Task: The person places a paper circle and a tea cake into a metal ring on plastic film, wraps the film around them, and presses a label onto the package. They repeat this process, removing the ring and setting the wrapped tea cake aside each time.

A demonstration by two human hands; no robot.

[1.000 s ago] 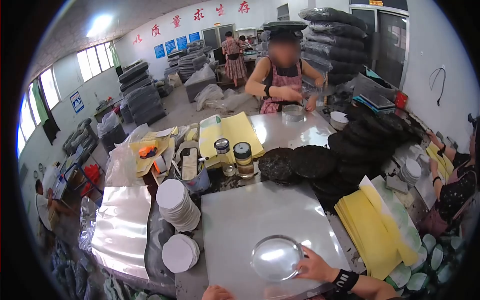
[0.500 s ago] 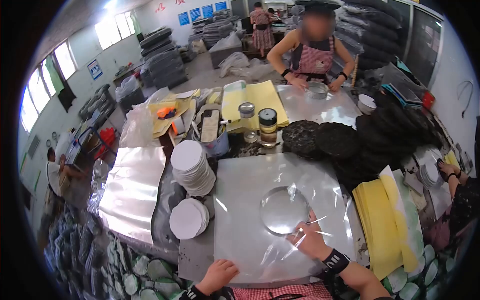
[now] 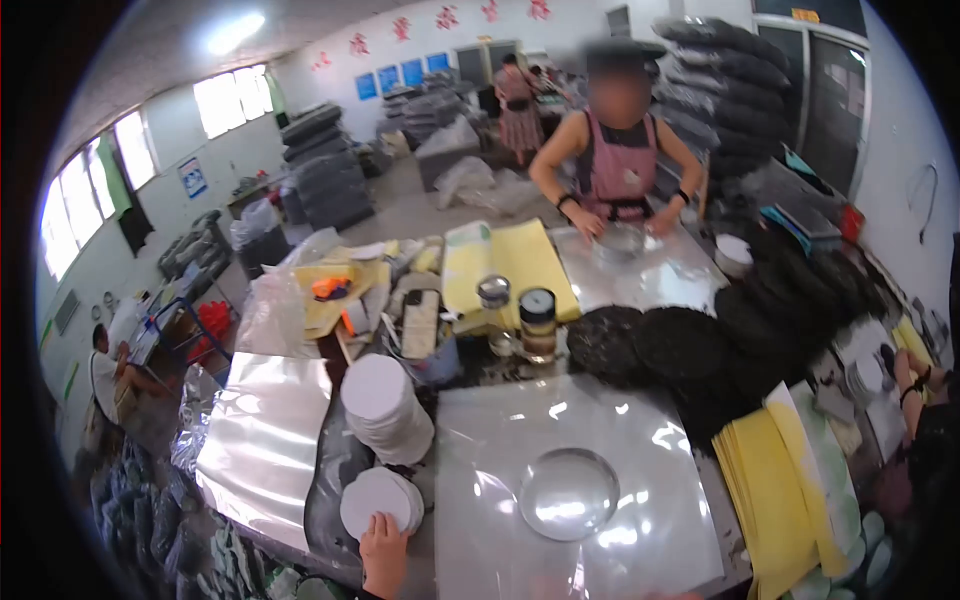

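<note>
My left hand point(image 3: 383, 555) is at the near edge of the short stack of white round discs point(image 3: 372, 503), its fingertips together on the top disc and the thumb hard to make out. Behind it stands a taller stack of white discs point(image 3: 375, 388). A round metal ring point(image 3: 524, 512) lies on the clear plastic sheet point(image 3: 480, 430) in front of me, with no hand on it. My right hand is out of view below the lower edge.
Silvery sheets point(image 3: 262, 440) lie left; yellow paper point(image 3: 750, 490) lies right. Lidded jars point(image 3: 537, 325), a tub holding a phone point(image 3: 425, 365) and dark round cakes point(image 3: 605, 345) stand beyond. Across the table, a co-worker point(image 3: 620, 180) handles another ring. Another person's hand point(image 3: 908, 375) is at right.
My left hand has moved from the sheet's near edge to the short disc stack. My right hand has left the metal ring and dropped out of view. The camera view has tilted up.
</note>
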